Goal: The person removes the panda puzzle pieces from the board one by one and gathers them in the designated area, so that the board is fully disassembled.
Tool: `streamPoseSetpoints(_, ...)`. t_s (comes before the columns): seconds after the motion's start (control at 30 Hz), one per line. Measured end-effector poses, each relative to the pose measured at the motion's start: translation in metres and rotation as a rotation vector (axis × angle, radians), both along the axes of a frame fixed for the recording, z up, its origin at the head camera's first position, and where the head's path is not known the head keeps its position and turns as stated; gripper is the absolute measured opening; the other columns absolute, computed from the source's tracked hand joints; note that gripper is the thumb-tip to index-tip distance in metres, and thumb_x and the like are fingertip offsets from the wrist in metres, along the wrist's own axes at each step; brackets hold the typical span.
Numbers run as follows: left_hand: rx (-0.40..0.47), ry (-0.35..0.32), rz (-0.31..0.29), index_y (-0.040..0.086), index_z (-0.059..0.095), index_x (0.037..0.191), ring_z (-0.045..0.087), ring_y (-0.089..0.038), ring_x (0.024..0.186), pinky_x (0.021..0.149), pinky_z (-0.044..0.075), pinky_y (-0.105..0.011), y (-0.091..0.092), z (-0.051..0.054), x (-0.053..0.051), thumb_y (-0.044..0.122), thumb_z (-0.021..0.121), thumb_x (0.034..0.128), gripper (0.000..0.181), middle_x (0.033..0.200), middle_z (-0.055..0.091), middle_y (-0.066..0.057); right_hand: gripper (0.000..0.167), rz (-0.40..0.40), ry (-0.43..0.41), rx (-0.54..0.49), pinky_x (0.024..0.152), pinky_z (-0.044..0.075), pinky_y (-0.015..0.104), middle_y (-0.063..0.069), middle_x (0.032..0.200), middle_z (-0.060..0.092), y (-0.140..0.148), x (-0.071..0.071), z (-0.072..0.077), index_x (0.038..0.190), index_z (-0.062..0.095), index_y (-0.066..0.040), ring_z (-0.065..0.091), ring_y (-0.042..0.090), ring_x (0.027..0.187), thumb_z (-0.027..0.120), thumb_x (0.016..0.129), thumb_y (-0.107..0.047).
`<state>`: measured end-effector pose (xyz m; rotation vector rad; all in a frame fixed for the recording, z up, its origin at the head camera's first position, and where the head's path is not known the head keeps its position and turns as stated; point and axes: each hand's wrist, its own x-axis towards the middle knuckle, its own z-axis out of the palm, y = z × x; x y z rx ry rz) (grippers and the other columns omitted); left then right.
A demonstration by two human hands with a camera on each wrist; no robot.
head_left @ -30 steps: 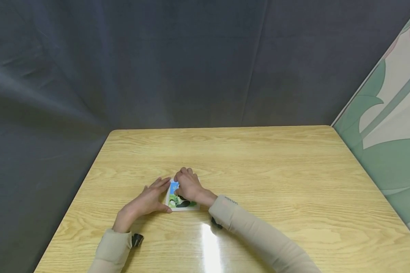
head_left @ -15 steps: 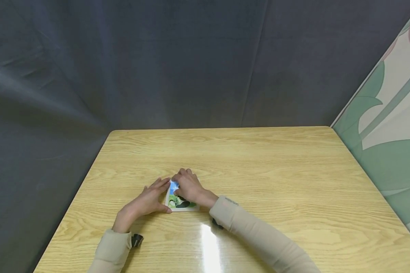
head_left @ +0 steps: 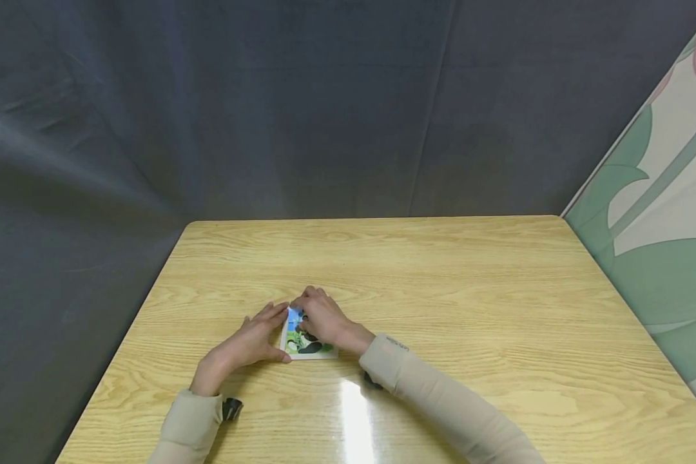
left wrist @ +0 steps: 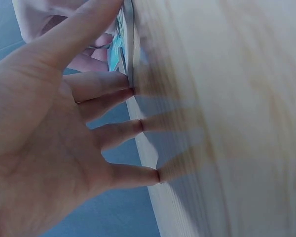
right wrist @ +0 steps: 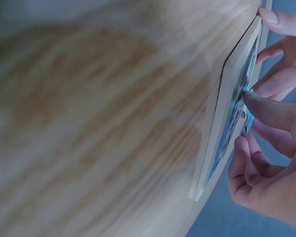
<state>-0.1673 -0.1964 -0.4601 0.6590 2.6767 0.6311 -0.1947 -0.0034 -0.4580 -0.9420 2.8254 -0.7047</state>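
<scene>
A flat picture board [head_left: 283, 348] with a pale frame lies on the table, showing blue, green and black-and-white artwork. At its left side is my left hand [head_left: 248, 341], fingers spread and fairly straight; in the left wrist view this hand [left wrist: 44, 133] touches the board's edge [left wrist: 130, 44] and the tabletop. My right hand [head_left: 325, 320] is over the picture and covers its upper right. In the right wrist view the right hand [right wrist: 278, 123] pinches a small piece [right wrist: 248, 121] between thumb and fingers, just at the board's surface; its shape is mostly hidden.
The wooden table [head_left: 441, 277] extends around the board. A dark curtain [head_left: 325, 116] hangs behind and to the left, and a floral panel [head_left: 673, 270] borders the right side. Dark wrist devices [head_left: 232, 408] show at both cuffs.
My right hand's fingertips have shifted slightly left towards the board's upper left corner, and its wrist has moved slightly right. The left hand has stayed at the left edge.
</scene>
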Motion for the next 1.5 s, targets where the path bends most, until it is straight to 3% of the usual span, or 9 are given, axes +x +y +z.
streamPoseSetpoints(0.37,0.01,0.006,0.002,-0.005,0.039,0.143,0.015,-0.042,0.143,0.098,0.016,-0.079,0.0,0.003,0.001,0.035,0.083,0.073,0.092,0.156,0.025,-0.016,0.041,0.023,0.02,0.024,0.083,0.05,0.03,0.008,0.115,0.058,0.001,-0.002,0.002,0.126,0.065,-0.013,0.054,0.02,0.102,0.074,0.086,-0.014)
streamPoseSetpoints(0.73,0.029,-0.01,0.003,-0.004,0.038,0.144,0.014,-0.042,0.143,0.098,0.015,-0.08,-0.001,0.003,0.003,0.035,0.081,0.0748,0.09,0.157,0.025,-0.014,0.047,0.018,0.014,-0.008,0.07,0.049,0.019,0.007,0.107,0.058,-0.005,0.0,0.0,0.129,0.063,-0.013,0.054,0.012,0.085,0.076,0.083,-0.02)
streamPoseSetpoints(1.1,0.017,-0.001,0.001,-0.006,0.038,0.144,0.013,-0.04,0.144,0.099,0.014,-0.079,0.0,0.004,0.001,0.036,0.082,0.0742,0.091,0.157,0.024,-0.014,0.04,0.081,0.127,0.055,0.073,0.049,0.021,0.006,0.104,0.058,0.0,-0.003,0.001,0.127,0.064,-0.012,0.053,0.013,0.087,0.069,0.088,-0.008)
streamPoseSetpoints(1.3,0.014,-0.006,0.008,-0.004,0.037,0.145,0.013,-0.04,0.144,0.1,0.013,-0.078,0.0,0.001,0.0,0.038,0.081,0.0738,0.093,0.157,0.024,-0.013,0.032,0.117,0.293,0.174,0.075,0.048,0.027,0.002,0.103,0.059,0.003,-0.004,0.0,0.122,0.067,-0.013,0.053,0.014,0.088,0.067,0.091,-0.014)
streamPoseSetpoints(1.5,0.017,-0.003,0.013,-0.004,0.038,0.144,0.014,-0.04,0.144,0.101,0.014,-0.077,0.0,-0.001,0.0,0.038,0.082,0.0727,0.094,0.157,0.025,-0.012,0.029,0.092,0.362,0.208,0.08,0.049,0.032,0.003,0.11,0.059,0.012,-0.006,0.005,0.118,0.067,-0.011,0.054,0.017,0.097,0.068,0.091,-0.018)
